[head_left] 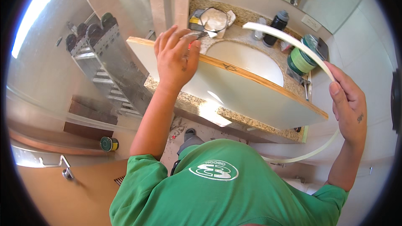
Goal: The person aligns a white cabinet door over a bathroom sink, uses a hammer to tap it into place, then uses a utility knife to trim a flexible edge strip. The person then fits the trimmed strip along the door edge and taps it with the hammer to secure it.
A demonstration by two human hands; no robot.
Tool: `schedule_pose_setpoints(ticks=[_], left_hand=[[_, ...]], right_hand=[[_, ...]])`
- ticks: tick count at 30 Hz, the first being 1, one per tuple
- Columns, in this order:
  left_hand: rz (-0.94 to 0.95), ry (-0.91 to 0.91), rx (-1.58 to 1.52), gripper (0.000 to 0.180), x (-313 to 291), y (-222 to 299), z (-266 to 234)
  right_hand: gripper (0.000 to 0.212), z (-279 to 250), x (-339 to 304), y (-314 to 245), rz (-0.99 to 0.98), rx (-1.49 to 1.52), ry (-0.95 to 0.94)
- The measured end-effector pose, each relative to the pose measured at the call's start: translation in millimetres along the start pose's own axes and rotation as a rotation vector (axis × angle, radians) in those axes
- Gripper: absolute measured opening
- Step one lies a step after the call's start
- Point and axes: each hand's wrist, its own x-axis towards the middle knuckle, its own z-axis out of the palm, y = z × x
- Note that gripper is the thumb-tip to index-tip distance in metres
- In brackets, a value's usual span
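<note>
Right hand (348, 104) pinches the long white flexible edging strip (293, 44), which arcs over the speckled granite table (243, 33): light, springy, best held near mid-span. Left hand (176, 56), closed on a small metal tool (197, 34), rests by the wood-edged white panel (234, 88).

- At 12 o'clock, a black bottle (276, 27) and tape rolls (302, 58) crowd the surface (238, 33).
- At 9 o'clock, a ladder (104, 67) blocks.
- The sink basin (247, 58) lies open beyond the white panel (234, 92).

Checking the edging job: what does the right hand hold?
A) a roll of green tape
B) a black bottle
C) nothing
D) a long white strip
D: the right hand grips a long white strip that curves over the sink.
</note>
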Motion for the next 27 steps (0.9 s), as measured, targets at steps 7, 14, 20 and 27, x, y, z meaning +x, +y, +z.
schedule_pose_setpoints(ticks=[7,14,20,27], left_hand=[[-0.219,0.241,-0.046,0.026,-13,-78,-21],[-0.704,0.397,-0.626,0.043,-25,-141,-23],[-0.823,0.271,-1.204,0.039,-36,-167,-33],[-0.867,0.196,-1.497,0.038,-40,-182,-39]], right_hand=[[0.04,55,43,-36,0.054,0.114,-0.159],[0.042,127,91,-57,0.093,0.159,-0.271],[0.044,191,125,-79,0.019,0.166,-0.327],[0.044,236,150,-97,-0.017,0.069,-0.393]])
